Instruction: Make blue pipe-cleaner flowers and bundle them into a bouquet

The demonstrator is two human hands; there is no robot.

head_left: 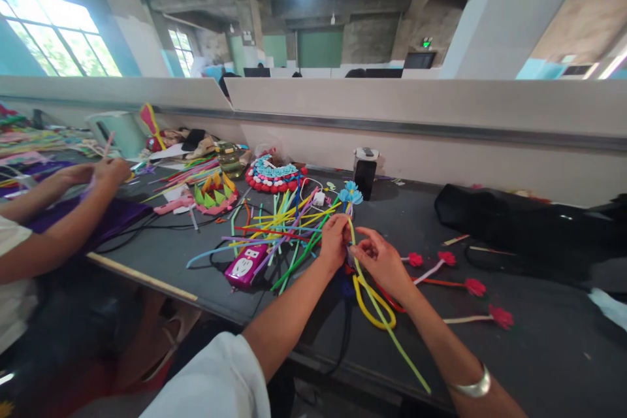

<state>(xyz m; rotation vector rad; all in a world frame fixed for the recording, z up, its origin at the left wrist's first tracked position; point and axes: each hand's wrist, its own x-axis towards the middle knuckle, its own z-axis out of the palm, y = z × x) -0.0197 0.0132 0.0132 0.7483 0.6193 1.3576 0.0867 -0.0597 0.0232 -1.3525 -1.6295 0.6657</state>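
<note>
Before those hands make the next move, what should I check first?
1. Left hand pinches the green stem near its top: ok.
2. Right hand fingers on the same stem: ok.
3. Blue flower sits above both hands, uncrushed: ok.
4. Yellow loop free of the red strand beneath: cannot tell.
5. Loose stick pile apart from the left hand: not ok, it reaches it.
6. Co-worker's hands well away: ok.

Off my left hand [334, 241], sticks [279, 228] crowded ten o'clock, a pink strip [243, 266] nine. Off my right hand [381, 262], flowers [465, 284] dotted three, a bag [519, 225] barred two, my green stick [409, 356] trailed at five; table [539, 353] lay open at four.
</note>
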